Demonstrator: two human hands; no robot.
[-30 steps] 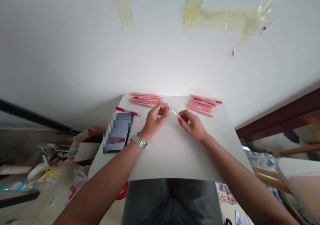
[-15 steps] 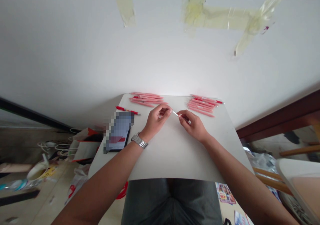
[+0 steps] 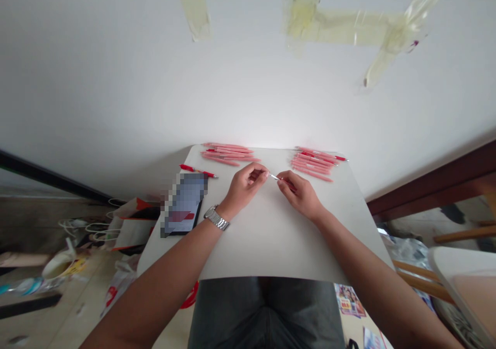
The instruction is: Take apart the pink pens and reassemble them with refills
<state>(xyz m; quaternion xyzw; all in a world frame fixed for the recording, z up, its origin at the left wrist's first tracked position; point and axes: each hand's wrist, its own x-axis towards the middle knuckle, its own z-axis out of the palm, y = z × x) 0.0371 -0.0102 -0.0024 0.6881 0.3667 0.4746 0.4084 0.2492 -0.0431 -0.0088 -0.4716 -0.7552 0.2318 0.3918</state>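
Observation:
Over the middle of the white table [image 3: 267,235], both my hands are closed on a small pen part. Between thumb and fingers, my left hand [image 3: 246,186] pinches one end of a thin white stick [image 3: 274,176], which looks like a pen refill. Its other end runs into my right hand [image 3: 298,193], closed around a reddish pen barrel that my fingers mostly hide. Pink pens [image 3: 228,153] lie in a bunch beyond my left hand. A second bunch of pink pens [image 3: 312,164] lies beyond my right hand.
A red pen [image 3: 199,171] lies at the table's left side, above a dark phone or tablet [image 3: 186,204] with a blurred screen. A wall [image 3: 248,91] rises behind the table. On the right stands a chair [image 3: 465,266]; bags and cables [image 3: 96,230] lie on the left floor.
My left hand has shifted slightly right, towards my right hand. Less of the white stick shows between them. The pens on the table have not moved.

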